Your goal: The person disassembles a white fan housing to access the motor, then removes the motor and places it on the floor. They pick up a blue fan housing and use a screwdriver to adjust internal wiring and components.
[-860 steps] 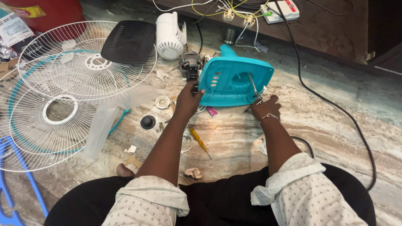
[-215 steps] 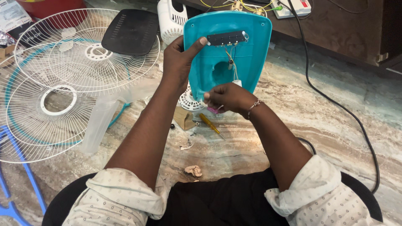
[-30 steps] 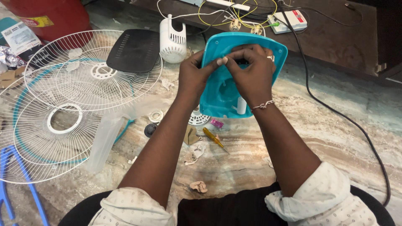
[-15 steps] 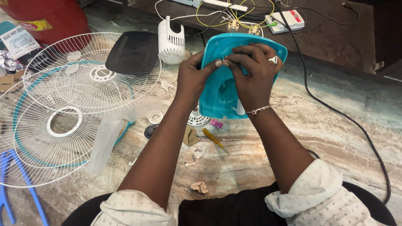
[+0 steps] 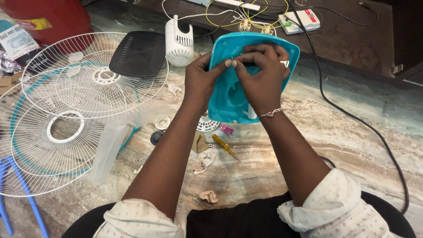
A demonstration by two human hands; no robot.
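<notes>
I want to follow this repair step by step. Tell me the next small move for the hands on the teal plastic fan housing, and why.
Probably keep the teal plastic fan housing propped upright and finish the fingertip work near its top edge. The left hand and right hand meet there, fingertips pinched together on something too small to make out. The yellow-handled screwdriver lies unused on the marble floor.

White dotted sleeves rolled above the elbows, a wrist bracelet (image 5: 270,113), black trousers.
</notes>
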